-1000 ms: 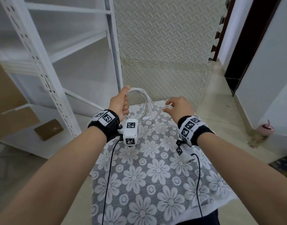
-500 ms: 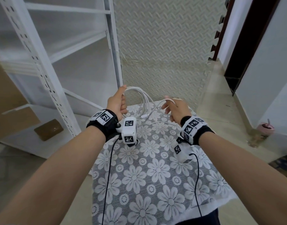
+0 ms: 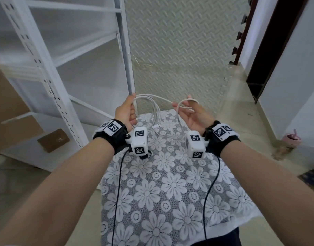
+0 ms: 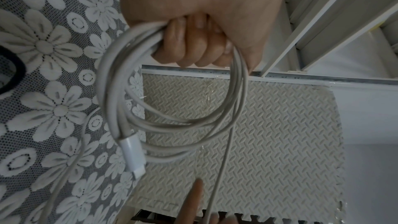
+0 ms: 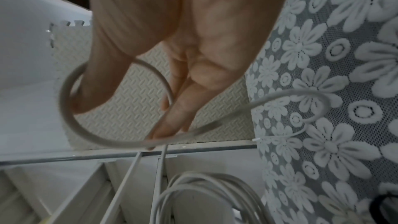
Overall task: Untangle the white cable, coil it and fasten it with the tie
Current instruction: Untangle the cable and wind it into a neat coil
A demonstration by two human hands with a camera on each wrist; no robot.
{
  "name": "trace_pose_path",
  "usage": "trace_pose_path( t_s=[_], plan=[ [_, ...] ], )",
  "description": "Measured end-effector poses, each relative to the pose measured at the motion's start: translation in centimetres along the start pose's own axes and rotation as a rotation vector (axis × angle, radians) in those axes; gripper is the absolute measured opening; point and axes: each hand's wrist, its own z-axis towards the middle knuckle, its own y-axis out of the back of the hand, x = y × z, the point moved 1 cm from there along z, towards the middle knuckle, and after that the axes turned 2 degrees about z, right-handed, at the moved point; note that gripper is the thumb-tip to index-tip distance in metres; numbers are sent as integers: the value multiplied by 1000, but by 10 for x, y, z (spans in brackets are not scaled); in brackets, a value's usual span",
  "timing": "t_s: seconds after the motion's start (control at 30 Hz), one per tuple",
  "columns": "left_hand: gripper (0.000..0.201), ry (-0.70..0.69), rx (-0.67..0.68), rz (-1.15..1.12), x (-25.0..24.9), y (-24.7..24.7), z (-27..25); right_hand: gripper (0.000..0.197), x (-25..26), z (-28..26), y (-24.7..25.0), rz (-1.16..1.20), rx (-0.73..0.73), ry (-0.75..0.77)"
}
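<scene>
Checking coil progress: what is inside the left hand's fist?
Loops of white cable pass through the left hand, fingers curled round them. Anything else within the fist is covered.

Head: high behind left hand (image 3: 125, 112) and right hand (image 3: 195, 116), facing forward-down, mid-range. Wrists: close under each palm, looking along fingers. Shared by all: white cable (image 3: 153, 110) between hands, floral cloth (image 3: 152, 192) below, foam mat (image 3: 179, 50) beyond fingertips.

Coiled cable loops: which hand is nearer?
Left. The left hand grips the coiled loops at their top; the right hand is apart to their right, loose strand over its thumb.
</scene>
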Motion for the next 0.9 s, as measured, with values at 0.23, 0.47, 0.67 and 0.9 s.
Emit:
trace_pose_path(
  t_s=[0.23,0.47,0.67,0.9],
  plan=[
    [51,-10,-58,-4,1,9,6,31,-2,-6,-2,-94,-44,-113],
    [52,-5,-65,-25,-1,9,5,41,-4,-9,4,-646,80,-355],
    [52,-12,-91,-46,-1,11,6,83,-3,-6,17,-440,151,-388],
    [56,21,-46,-55,0,16,9,44,-4,-3,20,-613,-38,-160]
  ],
)
